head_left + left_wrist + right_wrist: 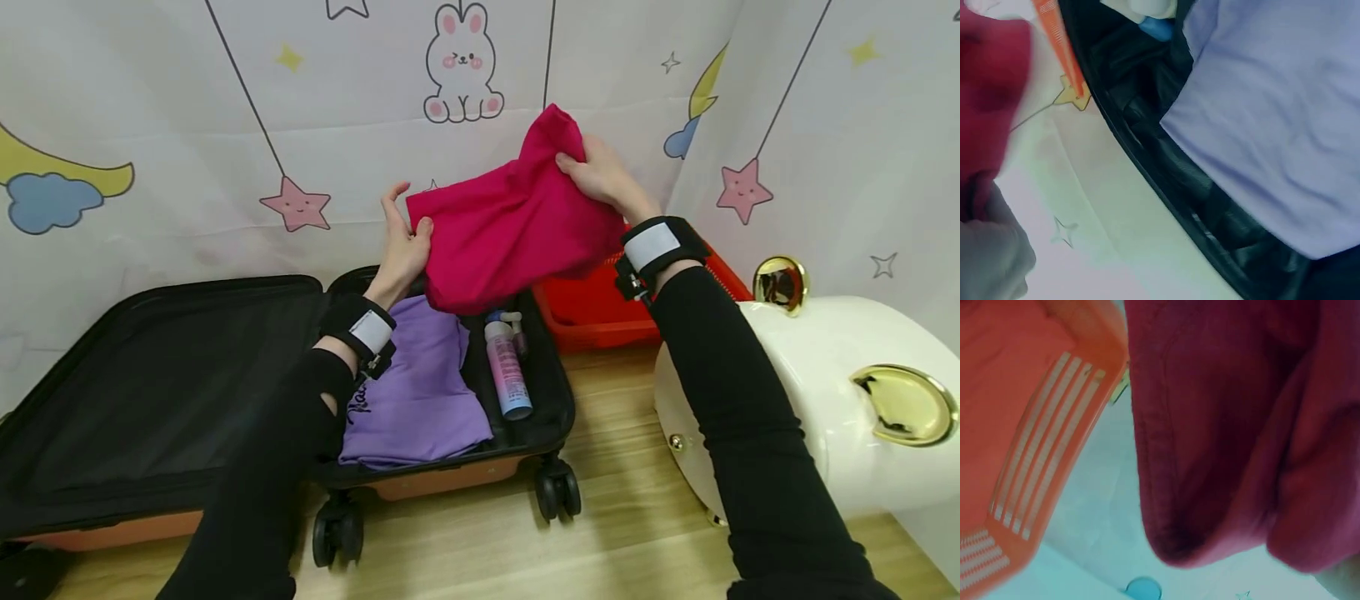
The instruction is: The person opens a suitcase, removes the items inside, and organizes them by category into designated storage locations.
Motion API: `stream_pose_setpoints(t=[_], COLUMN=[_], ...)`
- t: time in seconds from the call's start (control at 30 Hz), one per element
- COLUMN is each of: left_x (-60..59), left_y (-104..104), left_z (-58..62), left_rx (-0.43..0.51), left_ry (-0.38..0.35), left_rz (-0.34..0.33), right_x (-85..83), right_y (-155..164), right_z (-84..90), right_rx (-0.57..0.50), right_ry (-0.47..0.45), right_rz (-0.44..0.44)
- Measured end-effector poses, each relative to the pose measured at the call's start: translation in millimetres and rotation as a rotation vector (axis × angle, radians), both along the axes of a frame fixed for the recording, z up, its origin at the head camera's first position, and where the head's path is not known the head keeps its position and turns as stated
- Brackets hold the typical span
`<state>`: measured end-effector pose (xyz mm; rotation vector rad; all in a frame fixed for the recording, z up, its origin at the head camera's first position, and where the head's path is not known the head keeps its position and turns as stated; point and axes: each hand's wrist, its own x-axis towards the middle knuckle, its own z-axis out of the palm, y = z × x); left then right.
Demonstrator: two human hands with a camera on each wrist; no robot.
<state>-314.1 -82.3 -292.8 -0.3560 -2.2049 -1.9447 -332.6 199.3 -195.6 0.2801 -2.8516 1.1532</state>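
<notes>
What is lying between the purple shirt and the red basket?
In the head view, a pink-and-blue spray bottle lies in the open black suitcase, between the folded purple shirt and the red plastic basket.

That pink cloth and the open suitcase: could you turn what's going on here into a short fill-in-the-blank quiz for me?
1. Both hands, the left hand and the right hand, hold up a cloth coloured ____.
2. Folded inside the suitcase lies a garment coloured ____.
3. Beside that garment lies a spray ____ with a blue cap.
4. Behind the suitcase stands a basket coloured ____.

Missing words: pink; purple; bottle; red
</notes>
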Motion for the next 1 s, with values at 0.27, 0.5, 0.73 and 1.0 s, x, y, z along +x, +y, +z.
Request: stream_pose_setpoints(t=[0.27,0.5,0.73,1.0], left_x=[-2.2,1.9,-6.2,-15.8], left_y=[25,51,87,115], left_z=[4.5,12.2,8.3,-6.2], left_rx=[-0.190,-0.282,-0.332,-0.475], left_ry=[0.116,-0.041,0.000,0.175], left_rz=[-0.041,-0.245,-0.329,-0.276], right_x=[-3.3,-5.1,-11.7,-15.0], right_y=[16,32,44,49], right_z=[-3.3,-4.2,-8.9,-23.3], right_rx=[0.151,0.285,0.504,0.711], right_ry=[-0.059,-0.091,-0.056,-0.050], right_rz=[-0.050,-0.054,-0.085,-0.156])
